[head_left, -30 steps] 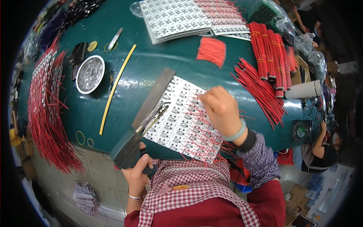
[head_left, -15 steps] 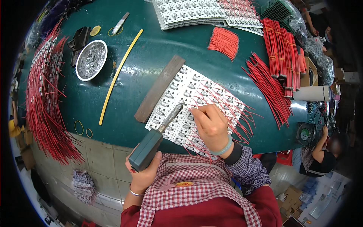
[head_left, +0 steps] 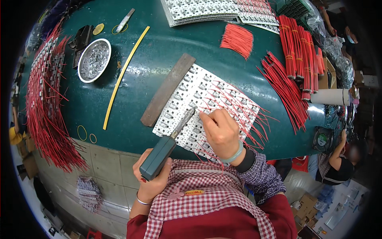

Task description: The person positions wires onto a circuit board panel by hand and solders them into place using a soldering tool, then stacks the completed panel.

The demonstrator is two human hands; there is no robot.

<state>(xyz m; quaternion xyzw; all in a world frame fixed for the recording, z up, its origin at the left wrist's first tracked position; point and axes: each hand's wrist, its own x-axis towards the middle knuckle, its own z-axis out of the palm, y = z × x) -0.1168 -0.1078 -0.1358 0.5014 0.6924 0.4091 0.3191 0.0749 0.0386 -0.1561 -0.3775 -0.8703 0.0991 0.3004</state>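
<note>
My left hand (head_left: 153, 175) is wrapped round the green handle of a soldering iron (head_left: 161, 156). The iron's dark, crusted tip points up and right onto a white circuit board panel (head_left: 177, 104) full of small components. Close by the tip, my right hand (head_left: 221, 129) is closed in a pinch over the panel. A thin red wire seems to be between thumb and forefinger, mostly hidden by them. Many red wires (head_left: 242, 104) fan out from the panel's right part. Along its upper left edge lies a dark flat bar (head_left: 168, 91).
White bowl (head_left: 94, 61) with silvery bits, yellow strip (head_left: 125, 78) and wired boards (head_left: 47, 103) lie left. Stacked panels (head_left: 203, 11) are at the back. Short red wires (head_left: 237, 41), loose wires (head_left: 284, 93) and bundles (head_left: 296, 51) lie right. Another person (head_left: 336, 165) sits far right.
The soldering iron has shifted slightly right, its tip staying near my right fingertips. My right hand holds nearly the same place. The whole view has shifted a little.
</note>
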